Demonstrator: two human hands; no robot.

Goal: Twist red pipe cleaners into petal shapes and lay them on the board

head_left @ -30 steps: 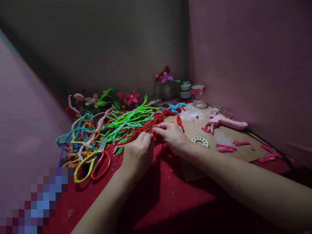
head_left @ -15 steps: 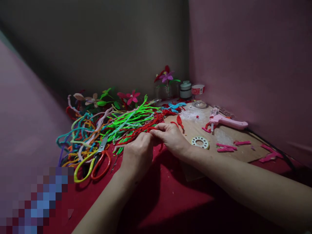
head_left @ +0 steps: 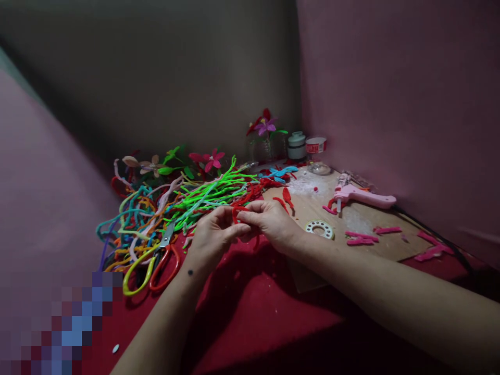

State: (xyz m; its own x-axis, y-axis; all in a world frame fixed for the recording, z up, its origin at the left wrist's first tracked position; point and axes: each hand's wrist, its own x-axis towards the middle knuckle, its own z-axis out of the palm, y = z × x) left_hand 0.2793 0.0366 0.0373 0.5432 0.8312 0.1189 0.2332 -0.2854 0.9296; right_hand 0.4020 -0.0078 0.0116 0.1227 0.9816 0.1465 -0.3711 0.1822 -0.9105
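I monitor one head camera, close above and behind the left hand [head_left: 211, 232] and right hand [head_left: 275, 225], facing down-forward toward table [head_left: 281, 323] and wall [head_left: 175, 78].

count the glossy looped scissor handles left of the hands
2: a glossy yellow handle loop at left, and a glossy red handle loop beside it, nearer the bare left hand. Others may be hidden under the multicoloured fuzzy stems.
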